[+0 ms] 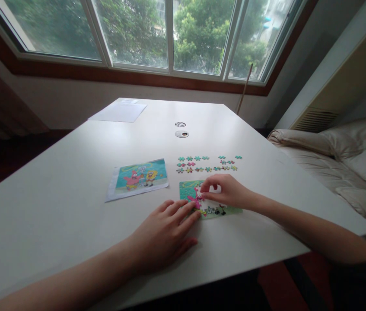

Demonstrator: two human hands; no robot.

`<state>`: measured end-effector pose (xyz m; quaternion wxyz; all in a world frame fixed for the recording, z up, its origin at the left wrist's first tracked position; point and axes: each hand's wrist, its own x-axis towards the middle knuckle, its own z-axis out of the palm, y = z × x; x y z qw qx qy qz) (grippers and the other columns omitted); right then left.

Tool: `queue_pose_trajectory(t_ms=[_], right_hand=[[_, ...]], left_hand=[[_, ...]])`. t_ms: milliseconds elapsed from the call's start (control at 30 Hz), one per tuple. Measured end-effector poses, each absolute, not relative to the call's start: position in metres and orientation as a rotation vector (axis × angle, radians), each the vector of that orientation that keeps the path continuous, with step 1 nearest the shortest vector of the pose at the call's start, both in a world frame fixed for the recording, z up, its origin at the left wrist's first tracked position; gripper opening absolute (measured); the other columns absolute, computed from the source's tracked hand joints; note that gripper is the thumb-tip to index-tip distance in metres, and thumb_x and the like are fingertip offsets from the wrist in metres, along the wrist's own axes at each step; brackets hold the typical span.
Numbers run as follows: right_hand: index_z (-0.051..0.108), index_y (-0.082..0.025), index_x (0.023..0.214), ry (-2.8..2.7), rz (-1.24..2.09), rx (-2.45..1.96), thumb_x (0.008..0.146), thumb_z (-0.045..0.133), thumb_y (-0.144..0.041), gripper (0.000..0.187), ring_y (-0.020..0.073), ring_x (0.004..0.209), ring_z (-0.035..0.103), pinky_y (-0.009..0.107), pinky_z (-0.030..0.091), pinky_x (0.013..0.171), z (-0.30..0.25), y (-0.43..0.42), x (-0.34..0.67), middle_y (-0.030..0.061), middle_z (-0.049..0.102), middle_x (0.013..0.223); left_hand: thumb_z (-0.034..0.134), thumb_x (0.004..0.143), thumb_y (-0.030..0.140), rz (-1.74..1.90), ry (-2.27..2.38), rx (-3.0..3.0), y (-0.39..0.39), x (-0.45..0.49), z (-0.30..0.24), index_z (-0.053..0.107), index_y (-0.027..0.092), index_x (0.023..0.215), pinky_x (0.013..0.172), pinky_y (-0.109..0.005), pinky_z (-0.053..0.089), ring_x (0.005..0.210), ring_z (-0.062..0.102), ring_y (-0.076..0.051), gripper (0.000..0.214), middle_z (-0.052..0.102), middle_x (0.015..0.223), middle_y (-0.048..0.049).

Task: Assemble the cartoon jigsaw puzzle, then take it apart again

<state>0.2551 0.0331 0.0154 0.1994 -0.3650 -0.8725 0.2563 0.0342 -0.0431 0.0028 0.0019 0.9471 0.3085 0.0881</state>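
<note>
A partly assembled jigsaw puzzle [187, 190] with a teal, pink and green cartoon picture lies on the table in front of me. My left hand [170, 224] rests flat with its fingers stretched out, the fingertips touching the puzzle's lower left part. Over the puzzle's upper middle, my right hand [226, 190] is bent into a pinch, thumb and index finger close together. Whatever sits between those fingertips is too small to make out. White gaps show in the puzzle's middle, and my right hand hides part of its right side.
Loose puzzle pieces [208, 169] lie in rows just beyond the puzzle. To its left is a printed reference picture [142, 176] on a sheet. Two small round items [182, 134] and white paper [118, 113] lie farther back on the white table [56, 181]. A sofa [335, 160] stands at right.
</note>
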Motion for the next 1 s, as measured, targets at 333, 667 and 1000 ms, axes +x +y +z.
queue_pose_trajectory(t_ms=[333, 667, 1000], right_hand=[[0.066, -0.021, 0.082, -2.555, 0.54, -0.807, 0.08, 0.06, -0.023, 0.007, 0.0141, 0.078, 0.06, 0.027, 0.043, 0.076, 0.01, 0.033, 0.257, 0.003, 0.068, 0.082], [0.067, -0.022, 0.088, -2.683, 0.351, -0.812, 0.084, 0.055, -0.025, 0.014, 0.0166, 0.085, 0.058, 0.031, 0.039, 0.08, 0.01, 0.031, 0.259, 0.0042, 0.068, 0.088], [0.068, -0.02, 0.09, -2.706, 0.448, -0.718, 0.084, 0.056, -0.027, 0.015, 0.0148, 0.081, 0.058, 0.029, 0.041, 0.079, 0.022, 0.044, 0.26, 0.0052, 0.067, 0.088]], left_hand=[[0.042, 0.091, 0.038, 0.294, 0.964, 2.986, -0.042, 0.034, 0.002, 0.044, 0.018, 0.126, 0.092, -0.043, 0.037, 0.116, 0.046, -0.028, 0.041, 0.049, 0.131, -0.0102], [0.041, 0.091, 0.037, 0.264, 0.97, 2.966, -0.043, 0.035, 0.004, 0.044, 0.018, 0.126, 0.093, -0.044, 0.037, 0.116, 0.046, -0.028, 0.04, 0.049, 0.131, -0.0091], [0.043, 0.09, 0.035, 0.302, 0.968, 2.968, -0.043, 0.035, 0.003, 0.045, 0.018, 0.126, 0.092, -0.043, 0.038, 0.115, 0.047, -0.027, 0.04, 0.05, 0.129, -0.0108]])
